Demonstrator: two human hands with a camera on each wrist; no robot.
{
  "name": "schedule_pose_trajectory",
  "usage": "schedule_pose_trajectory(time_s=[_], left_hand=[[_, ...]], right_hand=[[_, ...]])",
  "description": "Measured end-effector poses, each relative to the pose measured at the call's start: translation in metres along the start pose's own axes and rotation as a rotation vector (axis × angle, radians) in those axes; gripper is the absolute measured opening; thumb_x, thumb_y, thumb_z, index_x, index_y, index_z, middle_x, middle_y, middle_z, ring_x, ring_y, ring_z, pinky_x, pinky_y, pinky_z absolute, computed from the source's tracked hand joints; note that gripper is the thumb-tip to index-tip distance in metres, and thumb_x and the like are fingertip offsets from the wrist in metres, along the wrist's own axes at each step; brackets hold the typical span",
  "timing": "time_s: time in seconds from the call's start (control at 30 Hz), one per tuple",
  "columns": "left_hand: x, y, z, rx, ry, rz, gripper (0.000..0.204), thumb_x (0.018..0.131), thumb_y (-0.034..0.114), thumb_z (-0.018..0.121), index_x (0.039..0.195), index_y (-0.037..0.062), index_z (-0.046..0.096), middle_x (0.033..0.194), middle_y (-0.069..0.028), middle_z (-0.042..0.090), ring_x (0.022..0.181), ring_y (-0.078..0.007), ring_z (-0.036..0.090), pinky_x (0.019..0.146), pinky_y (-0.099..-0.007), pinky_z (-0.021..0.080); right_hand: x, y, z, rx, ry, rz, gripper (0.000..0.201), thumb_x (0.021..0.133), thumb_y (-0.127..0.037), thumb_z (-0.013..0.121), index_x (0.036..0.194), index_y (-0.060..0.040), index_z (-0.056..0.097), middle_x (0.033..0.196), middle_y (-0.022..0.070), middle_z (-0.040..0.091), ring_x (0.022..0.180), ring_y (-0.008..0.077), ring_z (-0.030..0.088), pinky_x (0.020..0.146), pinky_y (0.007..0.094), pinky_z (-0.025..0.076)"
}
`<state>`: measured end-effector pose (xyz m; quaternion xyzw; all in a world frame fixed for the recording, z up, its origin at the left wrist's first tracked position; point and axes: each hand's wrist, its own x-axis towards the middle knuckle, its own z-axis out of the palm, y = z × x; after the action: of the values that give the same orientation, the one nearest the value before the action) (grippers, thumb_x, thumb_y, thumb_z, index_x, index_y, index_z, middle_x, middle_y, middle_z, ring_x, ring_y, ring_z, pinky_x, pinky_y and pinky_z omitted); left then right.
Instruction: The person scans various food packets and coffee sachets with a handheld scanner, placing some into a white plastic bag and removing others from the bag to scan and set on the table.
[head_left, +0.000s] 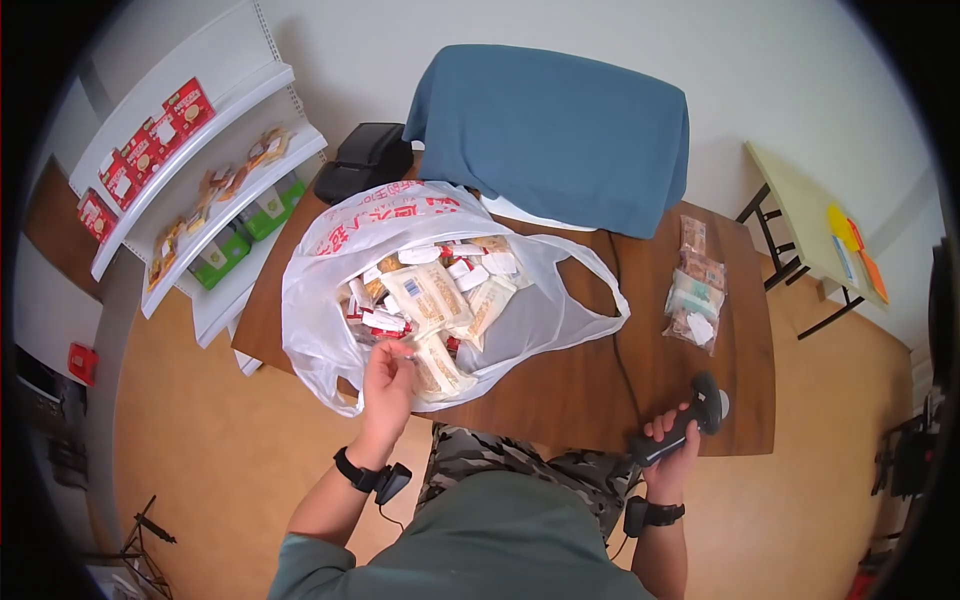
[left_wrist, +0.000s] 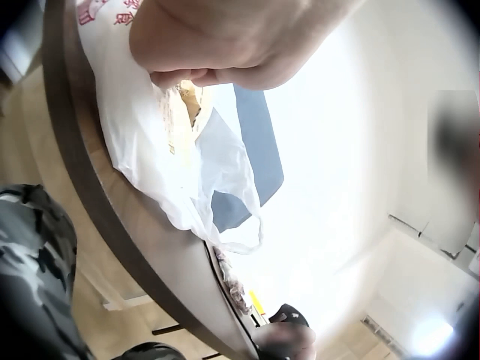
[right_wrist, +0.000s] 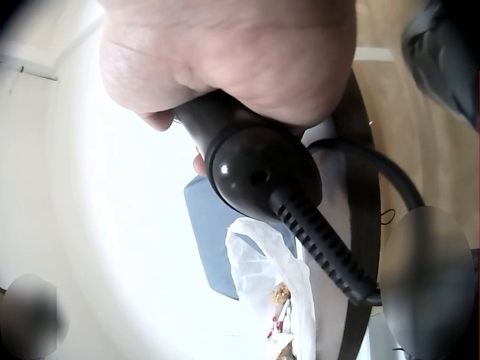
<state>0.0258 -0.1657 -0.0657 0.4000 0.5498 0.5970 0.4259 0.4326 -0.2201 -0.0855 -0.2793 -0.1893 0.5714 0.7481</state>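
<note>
While the left hand (head_left: 388, 390) reaches over the near side of an open white plastic bag (head_left: 318, 290), the right hand (head_left: 672, 450) grips a black handheld scanner (head_left: 708, 402). The left hand's fingers are bent, with their tips at the edge of the nearest cream packet (head_left: 440, 370); whether they are clamped on it cannot be told. The right hand's fingers are wrapped around the scanner's handle, near the right front edge of the wooden desk (head_left: 560, 400). A thick ribbed cord (right_wrist: 322, 247) leaves the handle's base, as the right wrist view shows.

The bag lies on the left part of the desk, its mouth open and one handle loop spread to the right. Inside it, the nearest cream packet lies at the near side, with further cream packets (head_left: 427, 297) and red-and-white packets (head_left: 384, 322) behind it. Right of the bag, a column of flat clear-wrapped packages (head_left: 693, 293) lies on the desk, well apart from the bag. Behind the bag are a black case (head_left: 365, 162) and a blue cloth (head_left: 550, 130) draped over a bulky form. A white shelf unit (head_left: 277, 77) at left carries red boxes (head_left: 188, 106).
</note>
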Motion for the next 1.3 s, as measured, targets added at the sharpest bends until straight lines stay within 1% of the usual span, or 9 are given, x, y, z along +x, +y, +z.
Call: schedule_pose_trajectory(time_s=[0.3,0.53,0.6,0.7,0.73,0.8,0.93,1.13,1.3], left_hand=[[0.042,-0.010,0.001,0.217,-0.083,-0.067,0.033,0.091,0.033,0.075,0.084,0.0029,0.063,0.070,0.0034,0.059,0.060,-0.0044,0.049,0.054,-0.0224,0.041],[0.049,-0.009,0.003,0.384,-0.156,-0.034,0.031,0.096,0.026,0.068,0.079,0.0006,0.064,0.065,0.0041,0.058,0.057,-0.0050,0.049,0.053,-0.0252,0.042],[0.048,-0.014,0.000,0.420,-0.185,-0.088,0.026,0.099,0.022,0.064,0.084,0.0002,0.063,0.076,0.0012,0.062,0.064,-0.0053,0.052,0.057,-0.0247,0.044],[0.049,-0.029,-0.008,0.373,-0.017,0.319,0.017,0.102,0.011,0.052,0.090,-0.0001,0.057,0.126,-0.0109,0.059,0.102,-0.0120,0.059,0.079,-0.0265,0.050],[0.045,-0.012,-0.003,0.378,-0.024,0.319,0.017,0.102,0.011,0.052,0.090,-0.0001,0.057,0.126,-0.0109,0.059,0.102,-0.0120,0.059,0.079,-0.0265,0.050],[0.031,0.038,0.011,-0.357,-0.045,0.002,0.015,0.104,0.012,0.047,0.096,0.0022,0.054,0.132,-0.0076,0.057,0.107,-0.0130,0.061,0.089,-0.0298,0.054],[0.021,0.068,0.034,-0.265,-0.298,0.096,0.012,0.106,0.010,0.043,0.100,0.0035,0.051,0.143,-0.0079,0.051,0.115,-0.0142,0.060,0.093,-0.0327,0.057],[0.023,0.060,0.123,-0.112,-0.638,-0.174,0.014,0.107,0.011,0.044,0.096,0.0028,0.048,0.139,-0.0105,0.053,0.110,-0.0142,0.060,0.090,-0.0308,0.058],[0.026,0.038,0.181,0.005,-0.870,-0.166,0.014,0.107,0.012,0.042,0.099,0.0031,0.050,0.137,-0.0112,0.055,0.112,-0.0156,0.061,0.089,-0.0301,0.058]], right_hand=[[-0.004,-0.002,-0.004,0.042,-0.006,0.019,0.026,0.102,-0.032,0.052,0.117,-0.0113,0.049,0.081,0.0033,0.046,0.072,0.0152,0.048,0.074,0.0337,0.047],[0.001,0.000,-0.002,-0.004,0.024,0.031,0.026,0.101,-0.032,0.054,0.118,-0.0117,0.049,0.080,0.0037,0.049,0.072,0.0155,0.049,0.074,0.0341,0.047],[0.000,0.002,-0.001,-0.068,0.028,0.015,0.026,0.102,-0.032,0.054,0.118,-0.0117,0.049,0.080,0.0039,0.049,0.071,0.0158,0.050,0.074,0.0343,0.047],[0.003,0.003,-0.009,-0.088,0.024,0.013,0.031,0.100,-0.034,0.056,0.119,-0.0106,0.049,0.083,0.0053,0.053,0.071,0.0174,0.052,0.074,0.0360,0.047],[0.004,0.002,-0.008,-0.083,0.031,0.010,0.031,0.100,-0.034,0.056,0.119,-0.0106,0.049,0.083,0.0053,0.053,0.071,0.0174,0.052,0.074,0.0360,0.047],[0.005,-0.004,0.000,-0.073,0.011,0.072,0.032,0.099,-0.033,0.057,0.119,-0.0105,0.049,0.082,0.0054,0.053,0.070,0.0179,0.053,0.072,0.0359,0.048],[0.005,-0.019,0.029,-0.045,-0.121,0.137,0.033,0.098,-0.032,0.059,0.119,-0.0084,0.050,0.083,0.0064,0.055,0.067,0.0186,0.054,0.068,0.0355,0.048],[0.010,-0.043,0.072,-0.407,-0.447,0.463,0.032,0.096,-0.019,0.063,0.122,-0.0024,0.053,0.085,0.0074,0.059,0.066,0.0163,0.058,0.062,0.0300,0.047],[0.031,-0.054,0.067,-0.329,-0.433,0.420,0.029,0.098,-0.019,0.062,0.121,-0.0030,0.054,0.088,0.0073,0.060,0.067,0.0151,0.058,0.064,0.0284,0.047]])
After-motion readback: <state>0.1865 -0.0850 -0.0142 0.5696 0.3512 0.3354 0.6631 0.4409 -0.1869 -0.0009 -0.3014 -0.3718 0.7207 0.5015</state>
